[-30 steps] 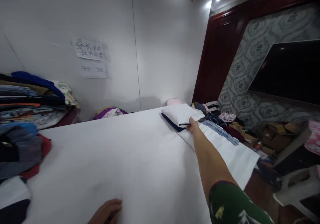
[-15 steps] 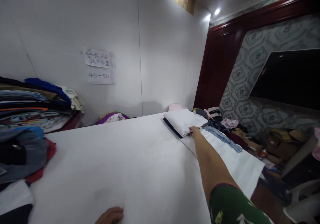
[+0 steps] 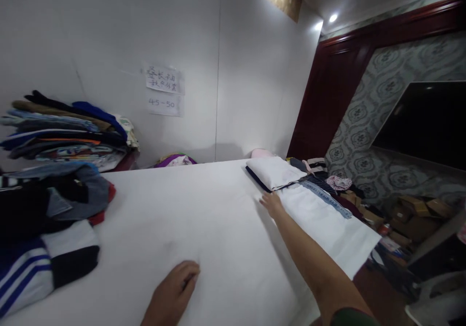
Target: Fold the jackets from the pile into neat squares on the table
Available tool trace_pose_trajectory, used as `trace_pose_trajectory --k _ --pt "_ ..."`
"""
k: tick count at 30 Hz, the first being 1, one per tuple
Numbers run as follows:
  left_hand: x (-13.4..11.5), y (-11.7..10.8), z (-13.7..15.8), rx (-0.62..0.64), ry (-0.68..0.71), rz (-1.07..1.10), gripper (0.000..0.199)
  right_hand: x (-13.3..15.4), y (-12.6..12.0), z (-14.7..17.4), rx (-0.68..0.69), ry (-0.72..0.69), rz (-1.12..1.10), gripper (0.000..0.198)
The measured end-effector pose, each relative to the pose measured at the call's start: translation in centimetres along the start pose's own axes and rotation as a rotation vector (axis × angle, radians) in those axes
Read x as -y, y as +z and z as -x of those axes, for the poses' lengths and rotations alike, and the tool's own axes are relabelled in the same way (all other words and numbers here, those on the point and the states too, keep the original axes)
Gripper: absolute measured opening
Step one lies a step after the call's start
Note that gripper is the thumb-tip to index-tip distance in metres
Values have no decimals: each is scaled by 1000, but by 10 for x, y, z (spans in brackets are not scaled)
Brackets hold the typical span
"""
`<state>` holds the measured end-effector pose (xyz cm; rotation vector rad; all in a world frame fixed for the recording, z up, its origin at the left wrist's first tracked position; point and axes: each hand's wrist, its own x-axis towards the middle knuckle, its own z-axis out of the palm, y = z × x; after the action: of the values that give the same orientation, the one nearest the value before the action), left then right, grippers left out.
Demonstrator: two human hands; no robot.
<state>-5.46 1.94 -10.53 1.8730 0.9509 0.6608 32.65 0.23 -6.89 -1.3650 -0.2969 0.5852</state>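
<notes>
On the white tabletop point(image 3: 218, 219) my left hand point(image 3: 173, 292) rests in the lower middle, its fingers curled in toward the thumb with nothing visible in them. My right hand point(image 3: 271, 203) reaches out to the right, fingers stretched and apart, just in front of a folded white garment point(image 3: 276, 171). It appears free of that garment. Dark navy cloth point(image 3: 257, 179) shows beneath the white one's left edge. Beside my right forearm lies a strip of blue-grey cloth point(image 3: 324, 197) on the white surface.
At the left are a tall stack of folded clothes point(image 3: 73, 132) and a nearer heap of dark, grey and striped clothes point(image 3: 47, 229). Along the right edge lie more garments point(image 3: 338, 183), with cardboard boxes point(image 3: 415, 214) beyond. A white wall with a handwritten paper sign point(image 3: 165, 78) stands behind.
My right hand has let go of the folded white garment and drawn back toward me. My left hand has come further into view. The view has turned left, showing more of the left heap.
</notes>
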Motion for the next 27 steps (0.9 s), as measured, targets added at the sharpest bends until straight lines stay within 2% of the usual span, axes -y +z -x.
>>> trace_pose_trajectory --k 3,7,11,14,16,18,23,25,27 --pt "-6 -1 6 -6 120 -59 10 -17 17 53 212 124 10 71" --pt "-12 2 11 -19 199 -92 14 -32 43 117 647 206 191 62" --pt "-16 -2 9 43 76 -58 17 -47 68 164 958 88 343 53" --pt "-21 -24 3 26 26 20 21 -59 78 184 1061 -76 442 47" --pt "-25 -54 -2 -99 78 -49 23 -67 78 189 1046 -211 554 46" --pt "-27 -97 -7 -263 113 -193 22 -76 74 187 1000 -331 653 46" --pt "-27 -226 -6 -590 88 -414 22 -100 58 175 958 -527 733 44" --pt "-27 -276 0 -758 52 -679 25 -107 54 173 946 -573 747 40" --pt "-27 -322 7 -869 -35 -865 27 -112 52 174 930 -605 761 36"
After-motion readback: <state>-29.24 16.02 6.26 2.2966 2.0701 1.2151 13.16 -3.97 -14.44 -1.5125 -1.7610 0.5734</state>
